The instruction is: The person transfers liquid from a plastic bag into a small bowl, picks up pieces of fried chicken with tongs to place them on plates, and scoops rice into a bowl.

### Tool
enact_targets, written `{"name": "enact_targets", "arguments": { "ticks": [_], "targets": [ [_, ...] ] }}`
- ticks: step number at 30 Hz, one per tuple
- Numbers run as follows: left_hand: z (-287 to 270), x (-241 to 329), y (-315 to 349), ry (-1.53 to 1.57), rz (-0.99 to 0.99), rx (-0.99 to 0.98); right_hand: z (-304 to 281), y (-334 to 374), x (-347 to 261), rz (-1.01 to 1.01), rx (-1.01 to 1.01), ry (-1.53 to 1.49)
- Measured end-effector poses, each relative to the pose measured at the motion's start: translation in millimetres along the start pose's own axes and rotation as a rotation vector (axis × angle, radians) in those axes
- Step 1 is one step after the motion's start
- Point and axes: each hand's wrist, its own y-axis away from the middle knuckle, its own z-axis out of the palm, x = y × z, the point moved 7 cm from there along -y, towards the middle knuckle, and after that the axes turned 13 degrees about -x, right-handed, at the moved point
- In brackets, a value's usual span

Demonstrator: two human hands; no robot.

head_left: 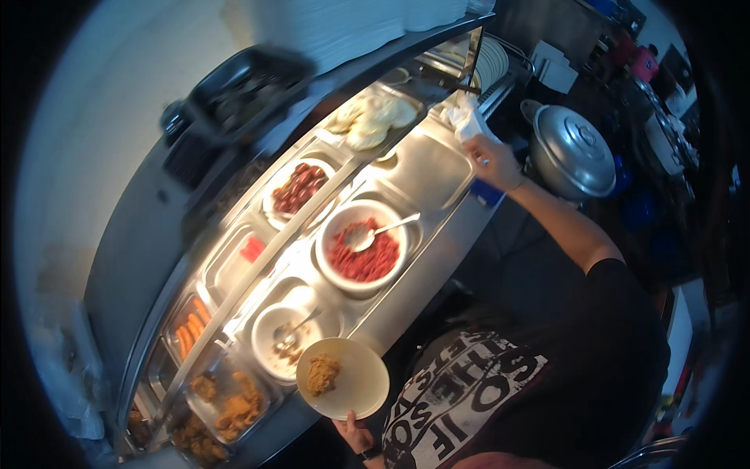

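My left hand (355, 434) grips the near edge of a pale cream plate (361, 384), its thumb over the rim. A mound of brown, crumbly food (323, 374) lies on the plate's left half. The plate hangs over the counter's near edge, beside a white bowl (266, 332) with a spoon and some pale bits in it. My right arm stretches to the far right end of the counter. There my right hand (494, 162) is closed on a crumpled white cloth or paper (469, 123), beside a bare steel pan (433, 168); which material cannot be told.
Along the steel counter stand a white bowl (323, 262) of red food with a spoon, a bowl of dark red sausages (299, 187), fried eggs (371, 117), orange sausages (190, 327) and fried pieces (238, 410). A lidded metal pot (574, 152) and stacked plates (492, 66) are at right.
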Motion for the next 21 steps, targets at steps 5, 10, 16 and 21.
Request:
{"name": "enact_targets", "arguments": {
  "ticks": [5,10,16,21],
  "targets": [
    [99.4,-94.7,-33.6,0.032,0.067,0.077,-78.7,-28.4,242.8,0.316,0.100,0.214],
    [169.8,-131.3,-32.0,0.039,0.096,0.167,-60.4,-117.7,336.3,0.276,-0.019,0.315],
    [211.0,-157.0,-38.1,0.057,0.077,0.243,9.5,-203.9,423.3,0.186,-0.211,0.948],
    [193.6,-180.1,-32.5,0.081,0.117,0.407,32.1,-223.6,438.7,0.203,-0.322,0.962]
  ]
}}
